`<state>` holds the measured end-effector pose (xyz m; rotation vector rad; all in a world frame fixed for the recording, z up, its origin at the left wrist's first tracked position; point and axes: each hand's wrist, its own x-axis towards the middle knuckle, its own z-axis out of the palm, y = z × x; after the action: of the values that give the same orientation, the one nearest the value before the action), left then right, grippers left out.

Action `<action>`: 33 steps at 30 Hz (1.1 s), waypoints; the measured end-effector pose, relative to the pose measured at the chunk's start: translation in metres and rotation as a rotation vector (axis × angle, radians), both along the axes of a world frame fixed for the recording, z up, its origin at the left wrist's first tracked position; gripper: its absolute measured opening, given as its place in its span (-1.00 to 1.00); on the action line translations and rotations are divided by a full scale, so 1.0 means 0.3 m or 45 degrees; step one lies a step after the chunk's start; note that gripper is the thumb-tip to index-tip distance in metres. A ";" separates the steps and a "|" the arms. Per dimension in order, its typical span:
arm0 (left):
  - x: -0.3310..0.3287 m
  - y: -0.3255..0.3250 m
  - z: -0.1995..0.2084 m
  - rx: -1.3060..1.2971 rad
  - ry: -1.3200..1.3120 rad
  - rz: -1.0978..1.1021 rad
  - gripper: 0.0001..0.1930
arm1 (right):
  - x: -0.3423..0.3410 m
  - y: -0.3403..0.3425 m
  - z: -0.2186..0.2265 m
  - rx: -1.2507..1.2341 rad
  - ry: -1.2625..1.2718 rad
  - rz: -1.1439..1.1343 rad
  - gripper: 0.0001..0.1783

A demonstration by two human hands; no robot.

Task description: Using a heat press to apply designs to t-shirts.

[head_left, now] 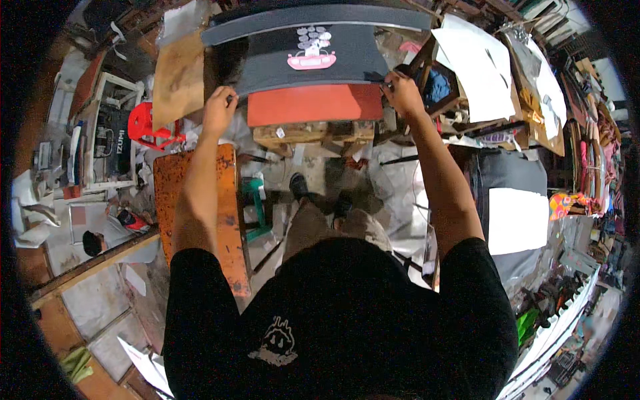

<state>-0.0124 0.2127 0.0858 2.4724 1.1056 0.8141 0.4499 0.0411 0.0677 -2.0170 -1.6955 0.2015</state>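
Note:
In front of me a black cloth (267, 63) with a pink and white print of a car under round shapes stretches over a red board (313, 107). Its near edge lies across the board, leaving a red strip bare. At the cloth's near left corner, my left hand (220, 112) is closed, fingertips pinched on a dark bit of the cloth. My right hand (403, 95) pinches the near right corner, its fingers curled. Both arms reach forward, and the hands are held wide apart. A long dark grey bar-like band (313, 19) runs along the cloth's far side.
Wooden supports (313, 135) carry the board. At right stand a wooden box with blue contents (440, 85) and white sheets (477, 73). A red plastic stool (143, 125) and a worn orange bench (197, 200) are at left. Another person (110, 240) is at far left.

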 end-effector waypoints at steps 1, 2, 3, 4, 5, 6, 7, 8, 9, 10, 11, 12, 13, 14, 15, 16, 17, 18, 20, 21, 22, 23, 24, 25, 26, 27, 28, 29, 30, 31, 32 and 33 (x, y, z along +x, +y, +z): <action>-0.003 -0.013 0.003 -0.054 0.077 0.054 -0.88 | 0.006 -0.027 0.001 0.043 -0.070 0.040 -0.74; -0.006 -0.028 0.004 -0.105 0.154 0.109 -0.88 | 0.005 -0.052 -0.001 0.029 -0.062 0.032 -0.74; -0.020 -0.039 -0.008 -0.112 0.162 0.107 -0.88 | -0.004 -0.063 0.005 0.059 -0.077 0.087 -0.75; -0.034 -0.054 -0.023 -0.100 0.105 0.071 -0.88 | -0.013 -0.075 0.013 0.091 -0.092 0.144 -0.76; -0.046 -0.069 -0.038 -0.088 0.048 0.036 -0.87 | -0.020 -0.088 0.023 0.087 -0.085 0.146 -0.76; -0.045 -0.082 -0.051 -0.093 0.053 0.033 -0.87 | -0.019 -0.104 0.019 0.079 -0.088 0.145 -0.76; -0.046 -0.093 -0.062 -0.130 0.028 0.037 -0.87 | -0.022 -0.117 0.014 0.073 -0.091 0.146 -0.76; -0.052 -0.103 -0.070 -0.167 0.002 0.045 -0.87 | -0.026 -0.132 0.010 0.069 -0.086 0.148 -0.76; -0.050 -0.113 -0.073 -0.171 0.005 0.043 -0.87 | -0.022 -0.153 0.003 0.062 -0.112 0.167 -0.74; -0.053 -0.125 -0.076 -0.131 0.038 0.036 -0.88 | -0.021 -0.168 -0.005 0.055 -0.138 0.188 -0.72; -0.057 -0.138 -0.079 -0.090 0.071 0.031 -0.89 | -0.023 -0.180 -0.013 0.051 -0.135 0.191 -0.72; -0.056 -0.154 -0.074 -0.097 0.073 0.032 -0.89 | -0.029 -0.197 -0.010 -0.011 -0.140 0.180 -0.73; -0.057 -0.168 -0.068 -0.115 0.103 0.056 -0.88 | -0.034 -0.207 -0.006 -0.073 -0.146 0.170 -0.74; -0.055 -0.180 -0.063 -0.134 0.133 0.081 -0.87 | -0.036 -0.209 -0.016 -0.080 -0.144 0.173 -0.74; -0.063 -0.189 -0.064 -0.138 0.134 0.086 -0.87 | -0.037 -0.210 -0.038 -0.026 -0.190 0.165 -0.78; -0.072 -0.196 -0.063 -0.112 0.232 0.066 -0.85 | -0.039 -0.214 -0.060 0.029 -0.236 0.158 -0.81; -0.080 -0.204 -0.062 -0.085 0.330 0.045 -0.82 | -0.037 -0.226 -0.079 0.026 -0.234 0.163 -0.81; -0.063 -0.225 -0.046 -0.086 0.328 0.039 -0.82 | -0.018 -0.236 -0.104 -0.270 -0.311 0.172 -0.80; 0.002 -0.293 0.010 -0.102 0.619 0.160 -0.71 | -0.052 -0.227 -0.030 -0.735 -0.346 0.112 -0.73; 0.017 -0.297 0.009 -0.097 0.618 0.168 -0.71 | -0.096 -0.233 0.018 -0.728 -0.349 0.118 -0.73; 0.030 -0.304 0.000 0.022 0.481 0.085 -0.63 | -0.132 -0.245 0.049 -0.373 -0.273 0.145 -0.70; 0.042 -0.311 -0.008 0.142 0.344 0.002 -0.53 | -0.166 -0.241 0.066 -0.018 -0.192 0.169 -0.66; 0.084 -0.319 -0.006 -0.018 0.433 -0.003 -0.39 | -0.192 -0.230 0.071 0.013 -0.173 0.202 -0.59; 0.121 -0.332 -0.013 -0.011 0.431 -0.006 -0.39 | -0.221 -0.204 0.040 0.071 -0.200 0.261 -0.47; 0.163 -0.355 -0.025 0.066 0.457 -0.003 -0.37 | -0.259 -0.189 0.007 0.117 -0.205 0.289 -0.45; 0.195 -0.367 -0.040 0.148 0.483 -0.002 -0.34 | -0.289 -0.176 -0.022 0.167 -0.211 0.313 -0.42; 0.212 -0.380 -0.063 0.056 0.621 -0.002 -0.33 | -0.316 -0.176 -0.056 0.177 -0.214 0.303 -0.42; 0.215 -0.402 -0.087 0.067 0.620 -0.008 -0.33 | -0.344 -0.189 -0.092 0.143 -0.320 0.348 -0.41; 0.209 -0.437 -0.114 0.024 0.595 -0.023 -0.35 | -0.362 -0.213 -0.119 0.104 -0.425 0.393 -0.40; 0.198 -0.476 -0.133 -0.020 0.568 -0.037 -0.37 | -0.376 -0.250 -0.133 0.083 -0.387 0.380 -0.41; 0.179 -0.525 -0.145 -0.070 0.576 -0.012 -0.44 | -0.394 -0.294 -0.138 0.063 -0.346 0.365 -0.42; 0.159 -0.588 -0.149 -0.121 0.578 0.008 -0.51 | -0.392 -0.350 -0.108 -0.010 -0.277 0.403 -0.47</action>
<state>0.0353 0.0364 0.0411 2.6410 1.2584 0.1907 0.3323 -0.0639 0.0351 -1.8202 -2.1505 0.0969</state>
